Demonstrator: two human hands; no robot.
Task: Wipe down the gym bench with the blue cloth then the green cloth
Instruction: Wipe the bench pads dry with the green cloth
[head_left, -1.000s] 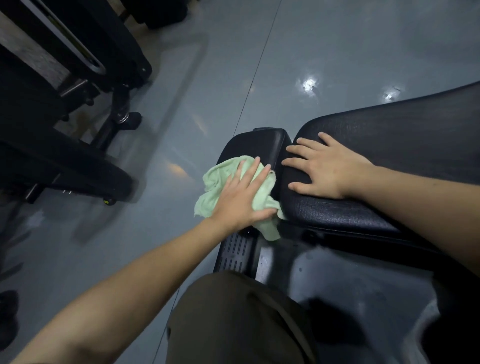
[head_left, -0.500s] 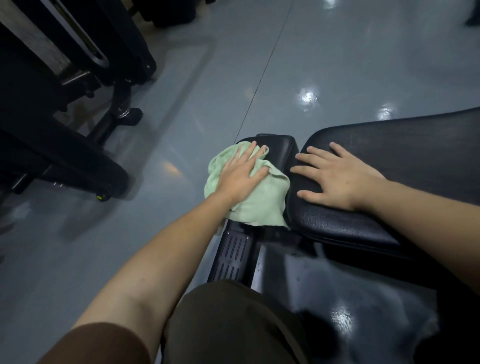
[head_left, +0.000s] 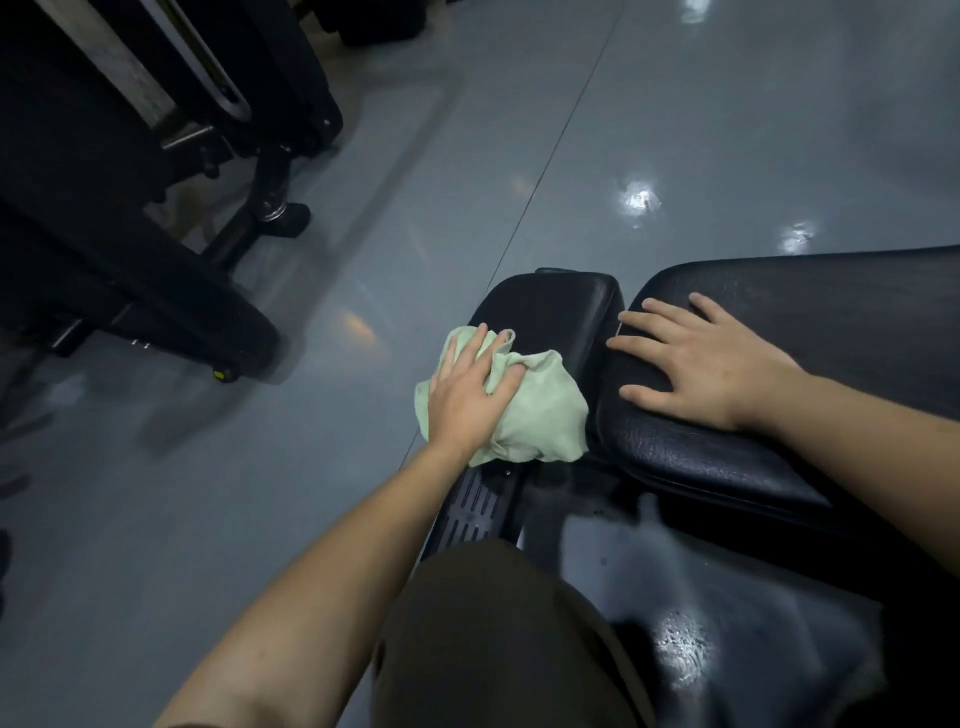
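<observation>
From my head camera, looking down: my left hand (head_left: 470, 392) lies on the green cloth (head_left: 540, 415), fingers mostly straight and spread, with the fingertips sinking into bunched folds near the top; I am pressing the cloth down more than gripping it. The cloth sits crumpled on the small black seat pad (head_left: 550, 306) of the gym bench, covering its near part and hanging a little over the left edge. My right hand (head_left: 711, 358) rests flat on the long back pad (head_left: 831, 322), fingers spread and straight, holding nothing. Its fingertips reach the rounded end of that pad, just beside the gap between the two pads.

Below the cloth, a black slotted metal plate (head_left: 470, 512) of the bench frame shows, partly hidden by my left forearm. My knee in dark olive trousers (head_left: 493, 639) fills the bottom middle and blocks the lower frame from sight.

To the left stands another black exercise machine (head_left: 130, 218), its curved base foot and a bolted upright post on the floor, well apart from the bench. Some dark shape sits at the top edge; I cannot tell what it is.

The floor (head_left: 675, 104) is smooth, glossy blue-grey, with a thin straight seam running diagonally toward the seat pad and bright spots of ceiling light reflected on it.
</observation>
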